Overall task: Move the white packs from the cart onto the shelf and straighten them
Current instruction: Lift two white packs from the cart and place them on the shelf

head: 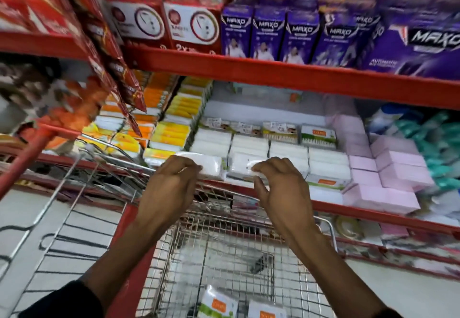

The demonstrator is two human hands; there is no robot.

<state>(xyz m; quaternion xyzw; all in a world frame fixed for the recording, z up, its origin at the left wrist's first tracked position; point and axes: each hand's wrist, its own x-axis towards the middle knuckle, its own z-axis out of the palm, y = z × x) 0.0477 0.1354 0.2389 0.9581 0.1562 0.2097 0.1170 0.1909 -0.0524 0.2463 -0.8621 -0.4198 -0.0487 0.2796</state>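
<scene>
Rows of white packs (288, 152) lie on the red shelf (373, 214) in the middle of the head view. My left hand (169, 188) pinches the near edge of one white pack (209, 165) at the shelf front. My right hand (278, 188) pinches the near edge of a second white pack (242, 165) just right of it. Both packs rest on the front row. Below my arms stands the wire cart (224, 255); two white packs (219, 304) with green and orange labels lie at its near end.
Yellow and orange packs (171, 130) fill the shelf to the left, pink packs (393, 178) to the right. A red shelf beam (286, 76) with purple boxes (301, 36) hangs close above. Red hanging packets (114, 68) dangle at the left. A second cart's frame (49, 193) stands left.
</scene>
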